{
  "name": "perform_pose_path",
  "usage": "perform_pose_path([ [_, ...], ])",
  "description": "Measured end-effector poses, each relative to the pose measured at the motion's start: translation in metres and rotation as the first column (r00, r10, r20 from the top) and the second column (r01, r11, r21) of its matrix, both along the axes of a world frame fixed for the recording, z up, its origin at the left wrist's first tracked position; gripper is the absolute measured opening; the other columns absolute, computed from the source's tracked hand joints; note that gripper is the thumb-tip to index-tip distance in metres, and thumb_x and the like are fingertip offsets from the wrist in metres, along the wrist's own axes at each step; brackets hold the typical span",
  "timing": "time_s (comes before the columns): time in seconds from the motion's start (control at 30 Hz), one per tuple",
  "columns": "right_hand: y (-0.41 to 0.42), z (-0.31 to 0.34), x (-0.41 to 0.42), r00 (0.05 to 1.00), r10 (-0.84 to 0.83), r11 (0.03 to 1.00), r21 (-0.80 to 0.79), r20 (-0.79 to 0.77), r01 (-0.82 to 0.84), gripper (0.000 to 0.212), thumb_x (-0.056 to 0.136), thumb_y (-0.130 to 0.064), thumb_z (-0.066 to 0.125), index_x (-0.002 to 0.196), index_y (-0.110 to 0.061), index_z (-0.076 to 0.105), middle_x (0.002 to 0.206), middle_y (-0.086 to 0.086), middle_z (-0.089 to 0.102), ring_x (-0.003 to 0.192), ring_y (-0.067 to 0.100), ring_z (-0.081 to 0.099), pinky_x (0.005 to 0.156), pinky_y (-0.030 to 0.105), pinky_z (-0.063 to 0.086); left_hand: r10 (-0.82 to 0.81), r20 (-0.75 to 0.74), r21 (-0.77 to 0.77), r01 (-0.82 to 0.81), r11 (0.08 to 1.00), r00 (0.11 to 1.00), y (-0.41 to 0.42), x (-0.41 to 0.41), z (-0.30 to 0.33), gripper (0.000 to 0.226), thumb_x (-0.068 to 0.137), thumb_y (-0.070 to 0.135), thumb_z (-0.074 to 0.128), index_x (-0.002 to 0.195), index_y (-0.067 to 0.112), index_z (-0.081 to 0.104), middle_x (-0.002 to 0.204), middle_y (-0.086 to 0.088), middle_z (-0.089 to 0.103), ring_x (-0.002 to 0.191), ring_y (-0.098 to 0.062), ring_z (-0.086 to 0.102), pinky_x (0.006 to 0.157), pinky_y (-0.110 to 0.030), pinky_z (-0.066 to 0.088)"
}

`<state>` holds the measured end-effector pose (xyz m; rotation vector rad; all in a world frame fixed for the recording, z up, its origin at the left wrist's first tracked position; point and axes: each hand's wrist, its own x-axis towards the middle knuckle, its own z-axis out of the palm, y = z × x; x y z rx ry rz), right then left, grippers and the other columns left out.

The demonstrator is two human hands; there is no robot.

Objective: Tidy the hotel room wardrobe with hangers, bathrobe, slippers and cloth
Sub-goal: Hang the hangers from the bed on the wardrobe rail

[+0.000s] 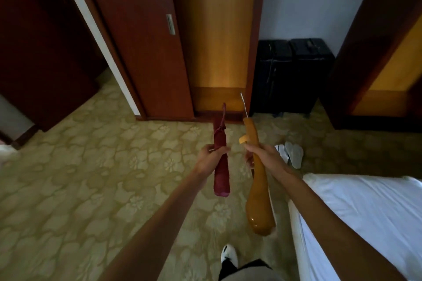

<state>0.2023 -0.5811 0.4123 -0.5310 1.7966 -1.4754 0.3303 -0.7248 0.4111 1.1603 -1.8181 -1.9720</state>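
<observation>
From the head view, two hangers are held out in front of the body, edge-on to the camera. A dark red hanger (221,162) is gripped around its middle by the left hand (211,157), the fingers curled round it, its hook end pointing away toward the wardrobe (219,36). A tan wooden hanger (257,194) is clamped in the right hand (266,158), the thumb and fingers wrapped near its neck, with the metal hook (243,104) raised toward the open compartment and the broad shoulder end hanging down toward the body. The two hangers are held near each other but apart.

A pair of white slippers (291,154) is seen on the carpet (80,166) just beyond the right hand, beside the bed (365,217). Dark suitcases (294,75) are stood against the wall right of the wardrobe, whose sliding door (141,41) is pushed left.

The wooden hanger is judged stiff, smooth and glossy, so possibly slippery; a hold near the neck, under the hook, should steady it. The red one looks padded or cloth-covered, softer and less likely to slip. Both are probably light enough for one hand each.
</observation>
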Motion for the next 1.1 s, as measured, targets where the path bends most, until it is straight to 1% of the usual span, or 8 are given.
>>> perform_pose_path([
  [0.1,-0.062,0.015,-0.052,1.0,0.011,1.0,-0.016,-0.025,-0.011,0.028,0.093,-0.035,0.066,0.088,-0.008,0.073,0.08,0.009,0.074,0.071,0.023,0.068,0.069,0.036,0.055,0.012,-0.016,0.007,-0.012,1.0,1.0,-0.065,-0.053,0.009,0.046,0.083,0.03,0.077,0.121,0.009,0.062,0.106,-0.013,0.074,0.08,-0.015,0.069,0.059,-0.021,0.053],
  [0.27,-0.154,0.025,-0.119,1.0,0.025,0.999,-0.022,-0.006,-0.025,0.026,0.095,-0.029,0.065,0.096,-0.004,0.072,0.078,0.005,0.074,0.067,0.016,0.067,0.066,0.028,0.055,0.052,-0.023,0.056,-0.051,0.997,0.998,-0.152,-0.117,0.013,0.046,0.08,0.032,0.079,0.117,0.008,0.066,0.093,-0.008,0.075,0.074,-0.016,0.07,0.066,-0.028,0.055],
  [0.53,-0.313,0.019,-0.232,1.0,0.02,0.999,-0.043,0.021,-0.019,0.022,0.095,-0.027,0.064,0.1,-0.006,0.071,0.077,0.006,0.074,0.066,0.016,0.067,0.065,0.029,0.054,0.101,-0.023,0.073,-0.1,0.992,0.995,-0.305,-0.236,0.007,0.067,0.061,0.048,0.082,0.116,0.014,0.067,0.101,-0.006,0.076,0.088,-0.02,0.071,0.078,-0.034,0.057],
  [0.7,-0.413,0.028,-0.319,0.999,0.016,0.998,-0.059,0.038,-0.014,0.026,0.096,-0.03,0.063,0.105,-0.008,0.071,0.083,0.006,0.074,0.07,0.016,0.067,0.069,0.03,0.055,0.078,-0.077,0.057,-0.074,0.996,0.994,-0.419,-0.331,0.021,0.043,0.078,0.036,0.08,0.112,0.012,0.069,0.099,-0.008,0.073,0.084,-0.021,0.068,0.075,-0.035,0.053],
  [0.8,-0.468,0.042,-0.372,0.998,-0.001,0.997,-0.08,0.066,0.006,0.029,0.093,-0.031,0.066,0.107,-0.006,0.071,0.083,0.009,0.075,0.07,0.019,0.068,0.073,0.035,0.056,0.064,-0.103,0.063,-0.058,0.996,0.993,-0.485,-0.387,0.044,0.029,0.084,0.029,0.077,0.106,0.012,0.069,0.092,-0.007,0.071,0.081,-0.022,0.067,0.075,-0.037,0.053],
  [0.87,-0.504,0.053,-0.412,0.999,-0.002,0.995,-0.097,0.054,0.007,0.033,0.093,-0.033,0.067,0.108,-0.004,0.072,0.083,0.008,0.074,0.073,0.02,0.067,0.076,0.037,0.055,0.051,-0.12,0.061,-0.044,0.997,0.991,-0.527,-0.429,0.06,0.036,0.082,0.031,0.079,0.109,0.011,0.068,0.091,-0.004,0.074,0.083,-0.021,0.071,0.077,-0.037,0.057],
  [0.97,-0.542,0.076,-0.454,0.998,-0.035,0.988,-0.145,0.053,0.043,0.034,0.093,-0.032,0.067,0.108,-0.001,0.072,0.084,0.01,0.074,0.074,0.022,0.065,0.073,0.037,0.052,0.017,-0.124,0.026,-0.014,1.0,0.992,-0.567,-0.475,0.082,0.054,0.074,0.039,0.081,0.115,0.007,0.067,0.086,-0.003,0.074,0.075,-0.019,0.07,0.068,-0.034,0.054],
  [1.1,-0.603,0.111,-0.525,0.999,-0.036,0.979,-0.201,0.019,0.039,0.033,0.096,-0.03,0.063,0.11,0.0,0.07,0.085,0.01,0.073,0.073,0.019,0.065,0.071,0.033,0.052,-0.008,-0.166,-0.035,0.002,0.999,0.986,-0.624,-0.545,0.113,0.038,0.08,0.037,0.077,0.107,0.011,0.07,0.081,-0.001,0.073,0.075,-0.019,0.066,0.068,-0.033,0.051],
])
